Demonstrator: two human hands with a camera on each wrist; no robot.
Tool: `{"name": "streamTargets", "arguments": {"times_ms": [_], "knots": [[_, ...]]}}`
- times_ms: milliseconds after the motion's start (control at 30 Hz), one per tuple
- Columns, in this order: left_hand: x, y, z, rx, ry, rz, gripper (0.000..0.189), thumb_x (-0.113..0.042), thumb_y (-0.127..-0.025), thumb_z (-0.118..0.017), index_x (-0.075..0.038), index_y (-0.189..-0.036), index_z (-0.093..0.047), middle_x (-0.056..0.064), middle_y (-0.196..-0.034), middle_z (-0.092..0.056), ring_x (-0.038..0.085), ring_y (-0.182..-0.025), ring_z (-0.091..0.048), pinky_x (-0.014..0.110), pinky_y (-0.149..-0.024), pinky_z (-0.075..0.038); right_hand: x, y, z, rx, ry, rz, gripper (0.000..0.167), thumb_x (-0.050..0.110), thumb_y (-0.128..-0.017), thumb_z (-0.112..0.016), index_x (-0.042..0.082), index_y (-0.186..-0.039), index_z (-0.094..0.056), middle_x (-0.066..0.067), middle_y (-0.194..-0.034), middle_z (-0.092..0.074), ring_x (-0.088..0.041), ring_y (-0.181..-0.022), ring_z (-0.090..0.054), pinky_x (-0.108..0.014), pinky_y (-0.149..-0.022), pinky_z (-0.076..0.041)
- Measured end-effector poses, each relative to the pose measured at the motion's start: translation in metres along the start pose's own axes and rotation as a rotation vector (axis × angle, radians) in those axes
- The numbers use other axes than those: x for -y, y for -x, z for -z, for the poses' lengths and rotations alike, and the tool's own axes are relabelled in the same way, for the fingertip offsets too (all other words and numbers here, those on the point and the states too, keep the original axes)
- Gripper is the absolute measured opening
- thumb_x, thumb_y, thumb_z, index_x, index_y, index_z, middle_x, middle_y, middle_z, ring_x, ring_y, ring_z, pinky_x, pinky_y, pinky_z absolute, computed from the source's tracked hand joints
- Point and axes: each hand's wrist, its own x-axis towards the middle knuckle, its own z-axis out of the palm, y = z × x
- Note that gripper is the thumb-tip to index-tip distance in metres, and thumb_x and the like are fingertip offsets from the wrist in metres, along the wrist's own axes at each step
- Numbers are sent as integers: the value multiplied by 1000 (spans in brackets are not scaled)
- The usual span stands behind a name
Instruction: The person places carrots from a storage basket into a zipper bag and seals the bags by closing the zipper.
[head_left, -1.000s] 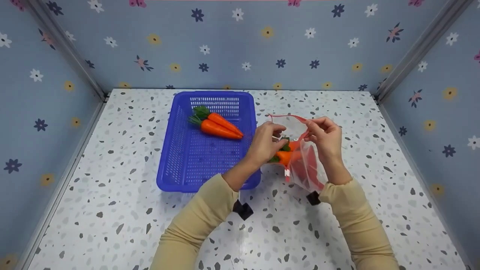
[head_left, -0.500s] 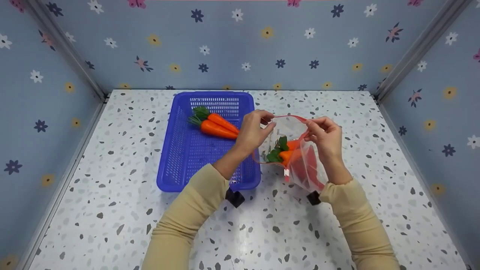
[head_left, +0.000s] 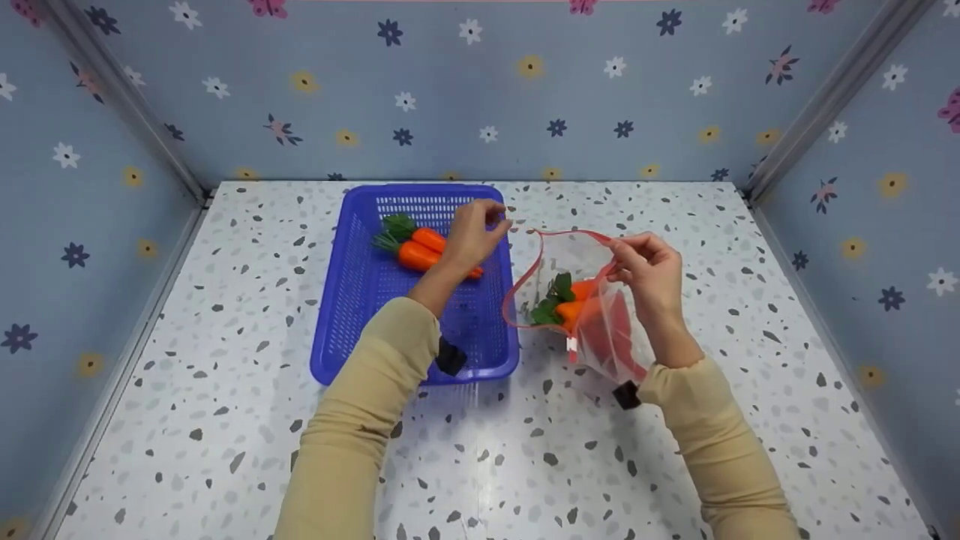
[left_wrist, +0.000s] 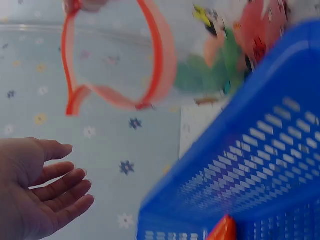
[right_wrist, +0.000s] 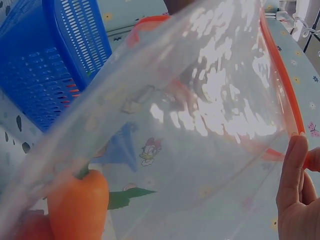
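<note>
My right hand (head_left: 651,274) pinches the red-edged rim of a clear zip bag (head_left: 619,337), whose mouth gapes toward the basket. Inside the bag lie carrots (head_left: 571,315) with green leaves at the mouth end; the right wrist view shows an orange carrot (right_wrist: 80,205) through the plastic. My left hand (head_left: 472,236), fingers loosely bent and holding nothing, hovers over the right part of the blue basket (head_left: 330,322). Below it, two carrots (head_left: 416,256) with green tops lie in the basket, their tips partly covered by the hand. In the left wrist view the left hand (left_wrist: 47,192) is apart from the bag.
The basket stands left of the bag on a white speckled table (head_left: 540,465). Blue flowered panels (head_left: 480,90) rise at the back and both sides. Small black blocks (head_left: 627,395) show at both wrists.
My left hand has left the carrots in the bag, touched the bag's left rim, then moved left and away over the basket. The right hand has kept its grip on the rim.
</note>
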Motion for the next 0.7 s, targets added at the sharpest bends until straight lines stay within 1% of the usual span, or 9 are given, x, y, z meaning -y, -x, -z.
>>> {"name": "streamTargets", "arguments": {"times_ms": [133,200,300,467,600,700], "knots": [[19,-10,1,25,-116,65,29,-15,-86,-58,3,-109,-58,14,-102,-58,23,-94,-53,29,-83,-42,0,1,0,11,15,7,11,1,-82,-60,-10,-84,-59,-10,-67,-53,-16,-47,-54,-23,-48,-49],[28,-13,2,29,-163,84,31,-16,-86,-58,3,-111,-57,14,-104,-57,23,-95,-52,30,-85,-41,0,1,1,15,17,17,13,1,-82,-60,-11,-85,-58,-11,-67,-53,-16,-47,-54,-23,-48,-49],[43,-16,4,39,-200,103,33,-17,-87,-57,3,-113,-56,14,-109,-55,24,-101,-50,31,-89,-39,-1,1,1,17,17,27,12,1,-82,-60,-11,-84,-58,-11,-67,-54,-17,-47,-54,-24,-48,-49],[69,-16,9,66,-272,138,37,-19,-87,-57,1,-118,-54,15,-117,-51,25,-110,-45,34,-94,-35,-1,1,1,14,9,20,7,1,-82,-61,-6,-81,-60,-10,-67,-53,-17,-48,-54,-24,-48,-49],[87,-15,13,85,-324,179,40,-21,-88,-56,1,-120,-51,15,-121,-44,26,-112,-43,36,-94,-35,-2,1,1,11,0,9,4,0,-82,-60,-3,-79,-61,-10,-67,-53,-16,-48,-54,-23,-48,-49],[97,-14,16,96,-368,193,44,-20,-87,-57,2,-123,-47,17,-126,-40,28,-114,-41,38,-95,-35,-2,2,1,19,-15,14,4,-1,-82,-60,-4,-79,-61,-10,-66,-53,-17,-47,-54,-24,-47,-49]]}}
